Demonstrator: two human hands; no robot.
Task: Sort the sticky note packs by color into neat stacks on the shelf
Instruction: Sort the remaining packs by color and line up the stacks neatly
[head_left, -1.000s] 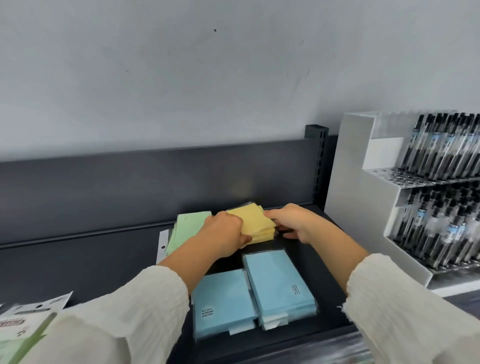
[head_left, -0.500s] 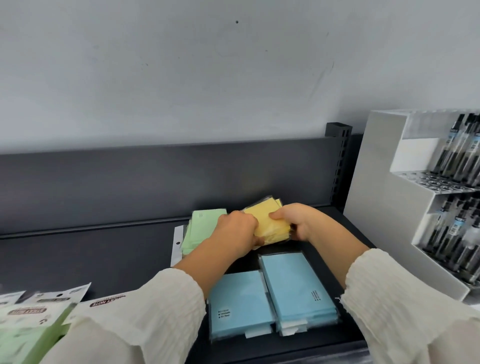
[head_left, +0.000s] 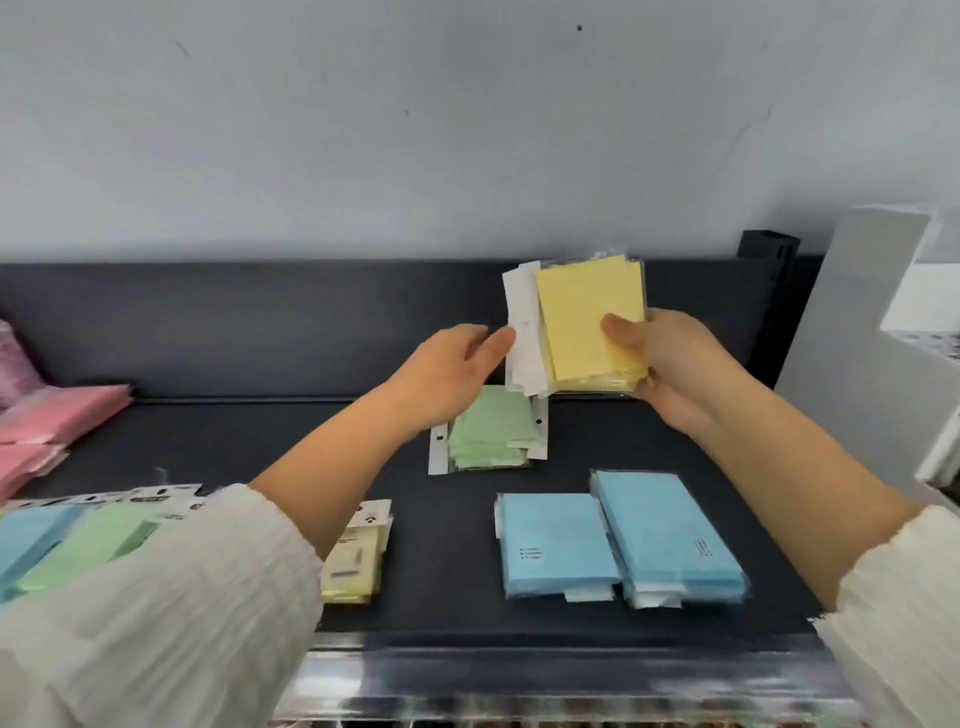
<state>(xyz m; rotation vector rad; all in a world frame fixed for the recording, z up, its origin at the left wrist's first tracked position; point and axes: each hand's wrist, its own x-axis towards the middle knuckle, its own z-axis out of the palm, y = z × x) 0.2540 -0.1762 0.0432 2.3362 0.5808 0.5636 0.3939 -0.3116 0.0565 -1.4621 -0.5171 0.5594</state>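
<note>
Yellow packs (head_left: 587, 317): a bundle held up off the shelf (head_left: 260, 447), upper centre-right of the frame, with white header cards fanned out at its left edge.
Right hand (head_left: 670, 364): grips the bundle's lower right corner, thumb across the front.
Left hand (head_left: 452, 364): fingers loose, tips touching the fanned cards, holding nothing.
Step in hand: probably squaring the bundle. Nudge the cards flush against a firm right-hand pinch, since the slick wrappers may slide, then lay it flat beside the green stack (head_left: 491, 431).
Neighbours: green stack just below the bundle; two blue stacks (head_left: 558, 545) at lower right.
Unsorted: a loose yellow pack (head_left: 353, 561) at lower centre, a mixed pile (head_left: 78, 540) at lower left, pink packs (head_left: 62, 415) at the left edge.
</note>
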